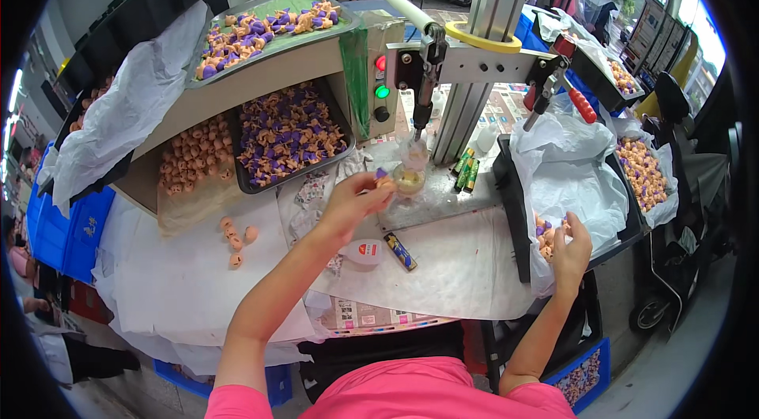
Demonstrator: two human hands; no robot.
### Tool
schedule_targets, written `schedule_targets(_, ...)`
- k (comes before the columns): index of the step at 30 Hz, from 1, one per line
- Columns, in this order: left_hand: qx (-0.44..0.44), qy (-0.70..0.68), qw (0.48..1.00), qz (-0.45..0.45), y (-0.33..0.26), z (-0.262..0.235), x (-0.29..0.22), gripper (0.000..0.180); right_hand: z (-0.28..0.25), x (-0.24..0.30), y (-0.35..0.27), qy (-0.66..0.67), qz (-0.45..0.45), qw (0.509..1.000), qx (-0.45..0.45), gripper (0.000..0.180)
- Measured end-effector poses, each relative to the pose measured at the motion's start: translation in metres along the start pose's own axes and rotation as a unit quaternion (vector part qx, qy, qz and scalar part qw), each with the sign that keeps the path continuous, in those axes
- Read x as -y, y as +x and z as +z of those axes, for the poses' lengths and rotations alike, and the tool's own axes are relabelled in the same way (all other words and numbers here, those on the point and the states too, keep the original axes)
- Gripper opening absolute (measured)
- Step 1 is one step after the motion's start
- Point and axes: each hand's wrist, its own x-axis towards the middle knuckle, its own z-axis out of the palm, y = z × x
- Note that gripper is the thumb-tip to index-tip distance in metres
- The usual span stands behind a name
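My left hand [356,199] pinches a small orange and purple toy figure [383,178] and holds it beside the small cup [409,179] under the press's vertical rod [424,99]. My right hand [571,249] reaches into the black bin lined with white paper [581,190] at my right, fingers resting on the assembled orange and purple figures [545,233] lying there. Whether the right hand grips one is hidden.
A black tray [288,134] of orange and purple parts and a pile of orange heads [194,154] sit at the left. Another tray [261,28] is raised above them. Loose heads [236,239], a small white bottle [364,251] and green tubes [466,168] lie on the paper-covered table.
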Motion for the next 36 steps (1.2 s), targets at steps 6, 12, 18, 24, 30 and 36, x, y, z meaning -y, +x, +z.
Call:
schedule_targets(6, -0.026, 0.112, 0.99, 0.083, 0.057, 0.038, 0.031, 0.026, -0.015, 0.057, -0.011, 0.127, -0.074, 0.989, 0.029, 0.027)
schedule_targets(12, -0.03, 0.24, 0.955, 0.173, 0.084, 0.043, 0.044, 0.024, -0.015, 0.09, -0.013, 0.21, -0.18, 0.956, 0.098, 0.017)
schedule_targets(18, -0.039, 0.433, 0.874, 0.217, 0.077, 0.059, 0.016, 0.02, -0.019, 0.131, -0.002, 0.269, -0.229, 0.929, 0.111, 0.015)
schedule_targets(24, -0.037, 0.394, 0.889, 0.232, 0.068, 0.063, 0.014, 0.021, -0.021, 0.204, 0.046, 0.333, -0.36, 0.868, -0.072, 0.023)
schedule_targets(30, -0.048, 0.39, 0.887, 0.241, 0.061, 0.077, 0.018, 0.025, 0.001, 0.286, 0.139, 0.291, -0.336, 0.896, 0.005, 0.058)
schedule_targets(36, -0.056, 0.374, 0.904, 0.199, 0.049, 0.053, 0.005, 0.038, -0.068, 0.319, 0.112, 0.678, -0.284, 0.675, 0.062, 0.039)
